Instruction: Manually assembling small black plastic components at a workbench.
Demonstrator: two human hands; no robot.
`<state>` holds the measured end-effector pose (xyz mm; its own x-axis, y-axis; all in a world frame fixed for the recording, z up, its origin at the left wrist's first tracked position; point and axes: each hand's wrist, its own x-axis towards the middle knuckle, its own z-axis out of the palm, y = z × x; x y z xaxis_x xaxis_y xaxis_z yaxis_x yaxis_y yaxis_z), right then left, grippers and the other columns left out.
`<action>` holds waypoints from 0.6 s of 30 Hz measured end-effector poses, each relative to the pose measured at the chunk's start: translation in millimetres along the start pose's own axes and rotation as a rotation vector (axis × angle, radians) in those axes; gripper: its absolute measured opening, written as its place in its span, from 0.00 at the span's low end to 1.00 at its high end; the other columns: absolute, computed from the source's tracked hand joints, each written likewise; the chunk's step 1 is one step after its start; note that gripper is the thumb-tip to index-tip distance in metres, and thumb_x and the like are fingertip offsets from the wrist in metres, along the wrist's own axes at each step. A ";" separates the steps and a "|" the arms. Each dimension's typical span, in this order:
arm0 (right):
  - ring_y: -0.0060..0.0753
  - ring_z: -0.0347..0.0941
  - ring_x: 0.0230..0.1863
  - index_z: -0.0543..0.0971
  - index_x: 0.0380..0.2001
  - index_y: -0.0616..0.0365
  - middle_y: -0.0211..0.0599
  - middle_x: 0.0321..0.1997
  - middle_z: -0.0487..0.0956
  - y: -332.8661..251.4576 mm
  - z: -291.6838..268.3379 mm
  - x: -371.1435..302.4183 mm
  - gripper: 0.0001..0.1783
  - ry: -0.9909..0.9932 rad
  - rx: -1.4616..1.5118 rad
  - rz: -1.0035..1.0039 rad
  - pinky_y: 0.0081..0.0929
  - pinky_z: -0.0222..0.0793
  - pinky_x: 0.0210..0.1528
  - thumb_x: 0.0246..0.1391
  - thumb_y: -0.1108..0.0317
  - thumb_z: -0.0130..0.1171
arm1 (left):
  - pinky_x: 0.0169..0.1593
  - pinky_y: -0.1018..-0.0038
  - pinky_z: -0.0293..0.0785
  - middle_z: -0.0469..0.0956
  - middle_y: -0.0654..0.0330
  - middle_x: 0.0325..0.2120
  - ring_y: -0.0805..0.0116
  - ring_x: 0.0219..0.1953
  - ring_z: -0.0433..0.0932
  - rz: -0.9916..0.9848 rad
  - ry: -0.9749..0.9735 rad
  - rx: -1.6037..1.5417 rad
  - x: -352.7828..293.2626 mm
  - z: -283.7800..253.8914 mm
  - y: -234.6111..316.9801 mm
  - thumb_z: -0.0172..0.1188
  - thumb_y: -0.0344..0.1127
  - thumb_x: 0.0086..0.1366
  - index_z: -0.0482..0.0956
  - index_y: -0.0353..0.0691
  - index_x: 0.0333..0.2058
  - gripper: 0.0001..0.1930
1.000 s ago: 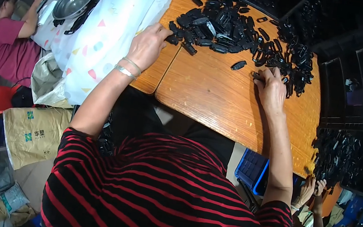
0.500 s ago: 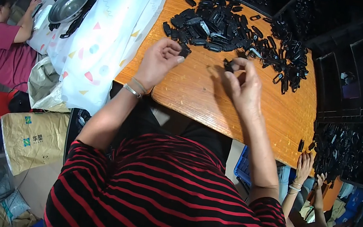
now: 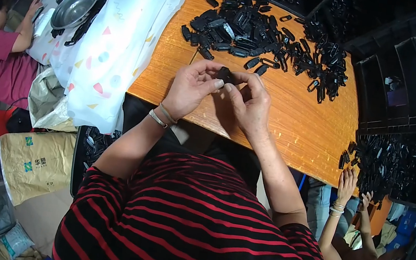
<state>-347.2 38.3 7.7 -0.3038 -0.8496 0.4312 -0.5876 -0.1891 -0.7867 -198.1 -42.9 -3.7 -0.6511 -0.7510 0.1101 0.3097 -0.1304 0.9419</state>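
Head view: grasping one small black part [image 3: 225,73] between left hand [image 3: 188,89] and right hand [image 3: 252,103], using both hands, over the tabletop [image 3: 304,125]. Along tabletop's far side, black pieces [image 3: 241,25], too many to count. Left of tabletop, one metal bowl [image 3: 74,9].

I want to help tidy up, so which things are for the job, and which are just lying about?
Seemingly for the job: the small black piece held by the left hand and right hand; the black pile; the wooden table.

Apparently lying about: the metal bowl; the brown sack; the patterned sheet.
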 end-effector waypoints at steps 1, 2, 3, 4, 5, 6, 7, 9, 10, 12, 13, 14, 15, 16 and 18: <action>0.36 0.76 0.29 0.77 0.36 0.62 0.40 0.31 0.77 0.2 0.6 -2.1 0.11 0.004 -0.004 0.002 0.28 0.71 0.31 0.47 0.74 0.66 | 0.42 0.83 0.74 0.77 0.63 0.38 0.81 0.36 0.75 -0.004 -0.003 0.002 -1.4 1.3 -0.1 0.58 0.24 0.63 0.71 0.31 0.51 0.17; 0.35 0.76 0.28 0.77 0.36 0.62 0.40 0.30 0.76 1.0 1.1 -4.1 0.11 0.010 -0.006 0.013 0.27 0.71 0.30 0.47 0.74 0.66 | 0.42 0.83 0.74 0.77 0.63 0.37 0.81 0.36 0.75 -0.007 -0.006 0.004 -2.3 2.8 -0.2 0.58 0.24 0.64 0.71 0.31 0.51 0.17; 0.35 0.75 0.26 0.77 0.36 0.62 0.39 0.30 0.76 1.7 1.8 -5.7 0.12 0.016 -0.007 0.025 0.27 0.70 0.28 0.47 0.74 0.66 | 0.42 0.83 0.74 0.77 0.63 0.37 0.81 0.36 0.75 -0.009 -0.012 0.003 -3.2 4.1 -0.1 0.58 0.24 0.64 0.71 0.31 0.51 0.17; 0.35 0.75 0.24 0.77 0.35 0.61 0.39 0.30 0.76 2.1 2.9 -6.7 0.12 0.039 0.037 0.023 0.27 0.70 0.26 0.46 0.73 0.67 | 0.42 0.82 0.74 0.77 0.63 0.37 0.80 0.36 0.75 -0.031 0.007 0.025 -4.0 5.5 0.0 0.57 0.25 0.65 0.72 0.31 0.50 0.15; 0.35 0.75 0.24 0.77 0.35 0.61 0.39 0.30 0.76 1.1 3.5 -7.7 0.12 0.040 0.036 0.024 0.27 0.70 0.26 0.46 0.73 0.67 | 0.42 0.82 0.73 0.77 0.63 0.36 0.79 0.36 0.76 -0.053 0.030 0.049 -5.8 6.2 0.0 0.56 0.26 0.66 0.73 0.31 0.48 0.13; 0.32 0.74 0.24 0.77 0.35 0.61 0.38 0.30 0.76 -0.3 3.6 -9.4 0.12 0.028 -0.035 -0.012 0.25 0.69 0.27 0.46 0.73 0.67 | 0.42 0.82 0.73 0.77 0.63 0.36 0.79 0.36 0.76 -0.054 0.028 0.049 -7.8 7.4 -2.2 0.56 0.26 0.66 0.73 0.31 0.48 0.13; 0.29 0.74 0.24 0.77 0.35 0.61 0.38 0.31 0.76 -1.9 4.4 -11.5 0.12 0.015 -0.106 -0.048 0.23 0.69 0.27 0.46 0.73 0.67 | 0.41 0.82 0.73 0.78 0.63 0.35 0.79 0.36 0.76 -0.007 0.028 0.091 -9.9 8.8 -6.1 0.55 0.27 0.66 0.73 0.31 0.48 0.12; 0.33 0.74 0.24 0.77 0.35 0.60 0.38 0.30 0.76 -5.1 8.6 -16.6 0.13 0.016 -0.108 -0.030 0.25 0.70 0.27 0.45 0.71 0.68 | 0.41 0.82 0.73 0.78 0.63 0.35 0.80 0.36 0.75 0.039 0.022 0.131 -12.1 14.3 -9.6 0.54 0.28 0.67 0.73 0.31 0.48 0.12; 0.33 0.74 0.25 0.76 0.36 0.60 0.38 0.30 0.75 -5.9 9.8 -18.2 0.15 0.033 -0.112 -0.022 0.26 0.70 0.28 0.45 0.71 0.69 | 0.42 0.83 0.72 0.77 0.64 0.35 0.81 0.36 0.74 0.038 0.024 0.158 -12.9 17.6 -10.7 0.52 0.28 0.68 0.73 0.31 0.48 0.12; 0.34 0.75 0.27 0.72 0.40 0.59 0.38 0.30 0.75 -0.6 13.8 -20.7 0.21 0.110 -0.181 -0.057 0.28 0.71 0.29 0.43 0.68 0.70 | 0.42 0.83 0.71 0.76 0.64 0.33 0.81 0.34 0.72 0.065 0.045 0.258 -12.5 20.1 -14.9 0.48 0.32 0.71 0.73 0.31 0.45 0.11; 0.34 0.75 0.27 0.72 0.40 0.59 0.38 0.30 0.75 -0.7 13.5 -21.6 0.21 0.111 -0.181 -0.056 0.28 0.71 0.29 0.43 0.68 0.70 | 0.42 0.83 0.71 0.76 0.64 0.33 0.81 0.34 0.72 0.065 0.044 0.258 -11.9 21.2 -16.2 0.48 0.32 0.71 0.73 0.31 0.45 0.11; 0.34 0.74 0.28 0.72 0.40 0.59 0.38 0.29 0.75 -3.3 12.3 -22.8 0.22 0.077 -0.124 0.000 0.27 0.71 0.29 0.43 0.67 0.70 | 0.41 0.83 0.71 0.75 0.64 0.32 0.81 0.33 0.71 0.076 0.034 0.228 -11.6 22.9 -17.1 0.47 0.33 0.72 0.73 0.32 0.43 0.10; 0.34 0.74 0.28 0.71 0.40 0.59 0.38 0.29 0.75 -4.9 11.7 -23.6 0.23 0.043 -0.067 0.055 0.27 0.70 0.30 0.43 0.67 0.71 | 0.40 0.83 0.70 0.74 0.65 0.30 0.81 0.33 0.71 0.086 0.024 0.197 -11.4 23.9 -18.0 0.46 0.34 0.73 0.73 0.33 0.40 0.10; 0.34 0.74 0.28 0.71 0.40 0.59 0.38 0.29 0.75 -3.7 13.9 -24.4 0.23 0.044 -0.068 0.056 0.27 0.70 0.30 0.43 0.67 0.71 | 0.40 0.83 0.70 0.74 0.65 0.30 0.81 0.33 0.71 0.086 0.022 0.196 -10.7 23.7 -19.0 0.46 0.34 0.73 0.73 0.33 0.40 0.10; 0.42 0.74 0.27 0.71 0.37 0.61 0.42 0.29 0.73 2.9 18.4 -26.0 0.20 0.009 -0.025 0.072 0.32 0.70 0.30 0.44 0.67 0.68 | 0.39 0.83 0.69 0.72 0.66 0.28 0.81 0.32 0.70 0.009 -0.005 0.184 -6.5 24.3 -21.9 0.44 0.37 0.73 0.73 0.35 0.37 0.12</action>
<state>-327.2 50.7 -13.9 -0.3528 -0.8560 0.3780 -0.5821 -0.1155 -0.8048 -217.4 -19.4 -17.3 -0.6521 -0.7485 0.1204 0.1844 -0.0026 0.9828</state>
